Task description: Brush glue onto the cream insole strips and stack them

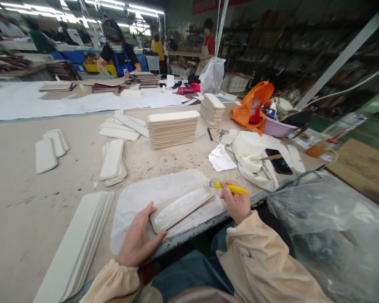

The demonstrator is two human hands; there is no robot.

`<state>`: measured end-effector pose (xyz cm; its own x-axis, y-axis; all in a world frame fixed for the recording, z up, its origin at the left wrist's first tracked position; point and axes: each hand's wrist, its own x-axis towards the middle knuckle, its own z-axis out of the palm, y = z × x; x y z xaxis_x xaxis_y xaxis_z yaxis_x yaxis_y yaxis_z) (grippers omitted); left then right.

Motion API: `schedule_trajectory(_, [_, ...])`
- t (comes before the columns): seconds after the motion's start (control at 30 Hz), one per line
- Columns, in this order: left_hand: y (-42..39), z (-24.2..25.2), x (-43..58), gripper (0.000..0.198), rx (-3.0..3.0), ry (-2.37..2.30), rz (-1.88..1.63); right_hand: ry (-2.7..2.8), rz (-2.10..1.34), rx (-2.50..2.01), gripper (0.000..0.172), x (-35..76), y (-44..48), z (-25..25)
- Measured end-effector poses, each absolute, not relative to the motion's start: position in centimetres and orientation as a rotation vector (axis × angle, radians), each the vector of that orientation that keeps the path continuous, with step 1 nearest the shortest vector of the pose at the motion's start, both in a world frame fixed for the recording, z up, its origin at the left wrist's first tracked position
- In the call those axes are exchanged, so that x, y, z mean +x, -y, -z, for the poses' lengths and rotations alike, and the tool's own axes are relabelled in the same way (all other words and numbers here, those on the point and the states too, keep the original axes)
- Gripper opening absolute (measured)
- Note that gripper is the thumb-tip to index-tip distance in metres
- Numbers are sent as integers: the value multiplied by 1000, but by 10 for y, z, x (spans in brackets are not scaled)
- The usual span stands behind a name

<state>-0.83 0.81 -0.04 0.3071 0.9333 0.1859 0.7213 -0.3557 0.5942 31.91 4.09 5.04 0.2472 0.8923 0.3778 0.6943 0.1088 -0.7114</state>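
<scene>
My right hand (236, 202) grips a paintbrush with a yellow handle (233, 188). Its bristles touch the far right end of a long beige panel with rounded corners (183, 208), whose top carries a shiny wet coating. At the panel's near left end rests my left hand (140, 231), thumb and fingers spread apart around the corner. Beneath the panel lies a translucent white sheet (129, 202) close to the table's front edge. Fanned long pale strips (78, 240) lie left of my left hand.
Stacked panels (173, 130) stand mid-table, with smaller piles (112, 160) to their left. A phone (278, 161), white cloth (246, 147), scissors (222, 134), an orange bag (252, 105) and a lilac basin (278, 127) sit right. Across the table, a person in a blue apron (123, 59) works.
</scene>
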Motion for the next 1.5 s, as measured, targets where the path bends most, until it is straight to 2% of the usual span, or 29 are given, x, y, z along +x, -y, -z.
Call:
schedule_trajectory(0.17, [-8,0,-8,82,2183,-1490,-707,1868,-28,-1449,26,297,-33,-35])
schedule_trajectory(0.3, [-8,1,-8,81,2203,-1491,-711,2106,-82,-1202,20,273,-18,-35])
schedule_trajectory(0.4, [-8,1,-9,82,2214,-1493,-710,2071,-149,-1117,18,270,-14,-36])
schedule_trajectory(0.63, [-6,1,-9,80,2169,-1513,-747,1880,-1,-1399,16,300,-17,-31])
schedule_trajectory(0.73, [-4,4,-10,80,2155,-1519,-752,1892,-171,-1273,14,282,-7,-34])
schedule_trajectory(0.87, [-5,12,-12,87,2161,-1524,-740,1770,-547,-1123,17,245,5,-37])
schedule_trajectory(0.97, [-7,14,-14,89,2170,-1519,-705,1621,-663,-1219,27,243,0,-35])
schedule_trajectory(1.23, [-1,1,-8,86,2152,-1596,-655,1358,-337,-1483,40,316,-27,-28])
schedule_trajectory(1.33, [-1,-18,-25,74,2155,-1768,-720,1268,-393,-1478,42,317,-24,-33])
schedule_trajectory(1.4, [-2,-33,-50,65,2061,-2071,-747,1223,-438,-1433,43,310,-21,-37])
schedule_trajectory(1.5, [-3,-50,-98,67,1753,-2497,-466,1187,-477,-1380,40,302,-18,-38])
